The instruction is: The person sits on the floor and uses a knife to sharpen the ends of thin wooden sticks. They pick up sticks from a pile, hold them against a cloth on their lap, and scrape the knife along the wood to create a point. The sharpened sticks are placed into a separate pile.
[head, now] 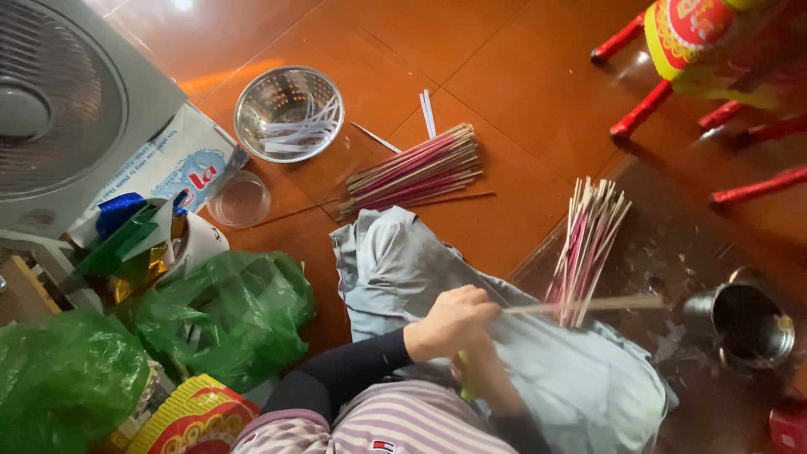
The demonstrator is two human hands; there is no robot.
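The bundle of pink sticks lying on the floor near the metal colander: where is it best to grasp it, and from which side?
Probably around the middle of the bundle of pink sticks, coming from above with fingers across its length. The sticks lie flat and loose, fanning at the ends, so a middle grip should keep them together.

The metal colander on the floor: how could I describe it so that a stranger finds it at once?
Start at the big grey fan in the top left corner and look just right of it on the orange floor. The colander is a round, shiny steel bowl full of small holes, with white strips lying inside. The small clear bowl below it has no holes.
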